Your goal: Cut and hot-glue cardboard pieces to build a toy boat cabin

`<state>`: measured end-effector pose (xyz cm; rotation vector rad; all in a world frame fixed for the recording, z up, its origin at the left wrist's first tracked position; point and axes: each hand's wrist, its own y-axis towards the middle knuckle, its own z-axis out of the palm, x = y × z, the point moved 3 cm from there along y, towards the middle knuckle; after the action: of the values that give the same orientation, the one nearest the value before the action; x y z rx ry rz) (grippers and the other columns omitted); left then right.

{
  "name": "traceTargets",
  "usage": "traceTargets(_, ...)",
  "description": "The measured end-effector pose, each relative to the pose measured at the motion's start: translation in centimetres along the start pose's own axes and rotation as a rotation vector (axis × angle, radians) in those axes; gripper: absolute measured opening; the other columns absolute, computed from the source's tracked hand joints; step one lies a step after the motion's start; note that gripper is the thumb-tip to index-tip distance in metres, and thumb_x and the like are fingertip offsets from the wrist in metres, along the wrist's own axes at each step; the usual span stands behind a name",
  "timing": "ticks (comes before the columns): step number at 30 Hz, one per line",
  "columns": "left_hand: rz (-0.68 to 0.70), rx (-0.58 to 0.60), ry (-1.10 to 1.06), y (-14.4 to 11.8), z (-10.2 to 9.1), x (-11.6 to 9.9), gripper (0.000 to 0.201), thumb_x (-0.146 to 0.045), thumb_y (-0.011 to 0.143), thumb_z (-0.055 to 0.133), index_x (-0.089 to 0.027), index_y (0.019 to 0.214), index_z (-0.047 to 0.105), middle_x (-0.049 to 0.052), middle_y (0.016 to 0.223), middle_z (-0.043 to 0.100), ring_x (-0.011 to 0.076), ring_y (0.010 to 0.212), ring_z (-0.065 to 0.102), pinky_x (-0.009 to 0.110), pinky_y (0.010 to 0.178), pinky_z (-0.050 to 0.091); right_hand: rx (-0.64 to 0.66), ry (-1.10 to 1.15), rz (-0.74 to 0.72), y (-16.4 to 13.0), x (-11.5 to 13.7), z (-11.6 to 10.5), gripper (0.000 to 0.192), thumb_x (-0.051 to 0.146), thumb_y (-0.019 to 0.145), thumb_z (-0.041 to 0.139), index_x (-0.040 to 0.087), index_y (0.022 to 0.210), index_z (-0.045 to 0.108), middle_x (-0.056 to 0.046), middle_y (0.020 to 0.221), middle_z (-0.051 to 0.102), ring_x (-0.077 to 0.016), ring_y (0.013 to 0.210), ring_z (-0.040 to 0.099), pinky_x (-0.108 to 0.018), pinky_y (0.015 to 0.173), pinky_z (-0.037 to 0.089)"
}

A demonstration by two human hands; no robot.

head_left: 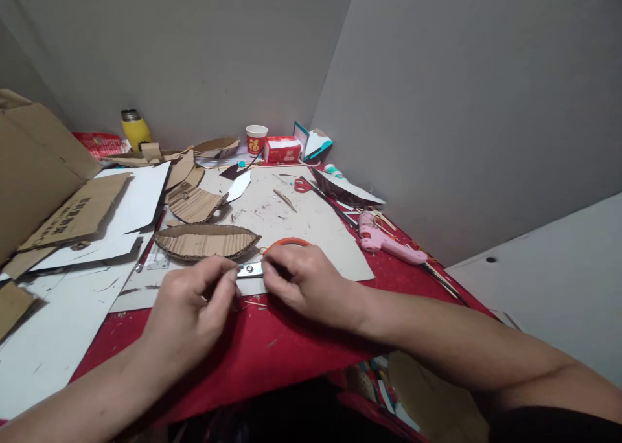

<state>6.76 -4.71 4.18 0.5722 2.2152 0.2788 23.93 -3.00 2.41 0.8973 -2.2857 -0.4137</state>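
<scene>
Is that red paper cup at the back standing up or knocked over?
Upright. The red paper cup stands on its base beside the red box, its round white rim facing up.

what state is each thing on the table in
left hand: fingers pinched on metal strip
right hand: fingers on the strip's other end
cardboard boat: lying flat
scissors: closed, it seems
glue gun: on its side
cup: upright
flask: upright, capped

- Bare hands: 2, left hand [187,313] and right hand [306,281], at 6 o'clock.
- Boat-shaped corrugated cardboard hull [207,242]: 1, centre.
- Pink glue gun [389,242]: 1, at 3 o'clock.
- Red-handled scissors [305,185]: 1.
- Red-and-white paper cup [256,139]: 1, at 12 o'clock.
- Yellow flask [135,129]: 1, at 10 o'clock.
- Red tissue box [282,149]: 1.
</scene>
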Motion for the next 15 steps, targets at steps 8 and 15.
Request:
traceTargets(8, -0.168, 0.425, -0.074, 1.4, -2.2, 1.8, 0.021, -0.028, 0.084, 0.056, -0.022, 0.072, 0.071, -0.002, 0.069, 0.070, 0.0142, 0.064, 0.061, 0.022, 0.058, 0.044, 0.218, -0.037, -0.188, -0.5, 0.6, 0.8, 0.020, 0.022, 0.096, 0.049, 0.015, 0.088, 0.067, -0.006, 0.080, 0.062, -0.0146, 0.071, 0.054, -0.025, 0.063, 0.039)
traceTargets(15, -0.114, 0.656, 0.216, 0.2, 0.3, 2.7, 0.017, -0.021, 0.084, 0.054, -0.021, 0.073, 0.067, 0.000, 0.072, 0.067, 0.0156, 0.065, 0.059, 0.025, 0.060, 0.038, 0.427, -0.261, -0.166, -1.0, 1.0, 1.9, 0.025, 0.023, 0.096, 0.049, 0.014, 0.078, 0.064, -0.004, 0.075, 0.060, -0.0143, 0.065, 0.051, -0.027, 0.057, 0.033)
